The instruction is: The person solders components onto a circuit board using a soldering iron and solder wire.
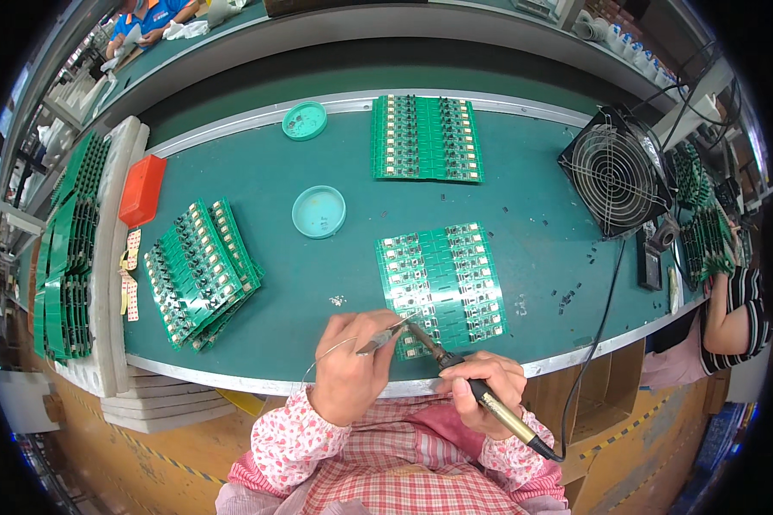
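The green circuit board panel (442, 279) lay flat on the green surface (318, 266), directly in front of you and close to its near edge. Its long axis ran away from you, a little tilted to the right. Your two hands met at its near left corner, so the panel lay just ahead of both and slightly to the right.

Your right hand (487, 388) was closed around the soldering iron (472, 386), like holding a pen, and the tip pointed up and left onto that corner. Your left hand (352, 360) was closed on a thin solder wire (385, 337), which it fed toward the same spot; a loop of wire curved out below the hand. I could not tell if the wire touched the tip.

Farther left was a slanted stack of boards (199, 270). A round teal lid (319, 211) lay between them, and another panel (426, 138) lay at the far side. A small black fan (617, 172) stood on the right.
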The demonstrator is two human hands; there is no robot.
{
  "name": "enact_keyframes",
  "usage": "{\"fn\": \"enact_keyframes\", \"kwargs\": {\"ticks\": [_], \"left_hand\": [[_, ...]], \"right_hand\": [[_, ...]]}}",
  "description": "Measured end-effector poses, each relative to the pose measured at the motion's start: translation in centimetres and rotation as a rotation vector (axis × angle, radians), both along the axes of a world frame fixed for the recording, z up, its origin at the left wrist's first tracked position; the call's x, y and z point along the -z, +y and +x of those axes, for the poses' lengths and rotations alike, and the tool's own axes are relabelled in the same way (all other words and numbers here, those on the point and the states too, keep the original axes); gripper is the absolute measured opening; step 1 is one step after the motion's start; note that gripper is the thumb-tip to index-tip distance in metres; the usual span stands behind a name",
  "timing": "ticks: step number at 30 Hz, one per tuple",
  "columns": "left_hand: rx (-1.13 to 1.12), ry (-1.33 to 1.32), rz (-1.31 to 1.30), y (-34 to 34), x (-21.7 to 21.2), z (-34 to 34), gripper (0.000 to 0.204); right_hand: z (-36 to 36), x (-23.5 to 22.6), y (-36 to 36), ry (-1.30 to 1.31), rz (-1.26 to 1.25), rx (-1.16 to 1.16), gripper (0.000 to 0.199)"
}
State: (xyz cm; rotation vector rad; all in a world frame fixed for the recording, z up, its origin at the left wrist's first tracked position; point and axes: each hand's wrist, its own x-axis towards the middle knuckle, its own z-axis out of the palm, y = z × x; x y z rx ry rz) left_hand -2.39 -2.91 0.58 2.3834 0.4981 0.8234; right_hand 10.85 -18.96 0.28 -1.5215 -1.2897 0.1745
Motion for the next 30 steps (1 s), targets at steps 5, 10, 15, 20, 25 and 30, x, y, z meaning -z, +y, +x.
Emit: {"fn": "enact_keyframes", "kwargs": {"ticks": [5,10,15,20,25,30], "left_hand": [[-0.007,0.014,0.002,-0.1,0.1,-0.1,0.026],[-0.012,0.009,0.024,-0.1,0.1,-0.2,0.026],[-0.01,0.009,0.019,-0.1,0.2,-0.2,0.025],[-0.001,0.007,0.017,-0.1,0.0,-0.1,0.024],[-0.011,0.031,0.021,-0.2,-0.2,0.0,0.023],[-0.019,0.04,0.017,-0.2,-0.1,-0.1,0.024]], "right_hand": [[-1.3,-0.5,0.0,0.155,-0.032,0.087,0.009],[-1.9,-1.9,0.7,-0.024,-0.087,0.112,0.008],[-1.8,-2.4,1.1,-0.097,-0.055,0.091,0.013],[-0.9,-1.7,-0.2,-0.078,0.007,0.113,0.009],[-0.9,-0.4,-0.9,-0.103,0.044,0.302,0.011],[-0.9,0.2,-1.0,-0.049,0.059,0.303,0.01]]}}
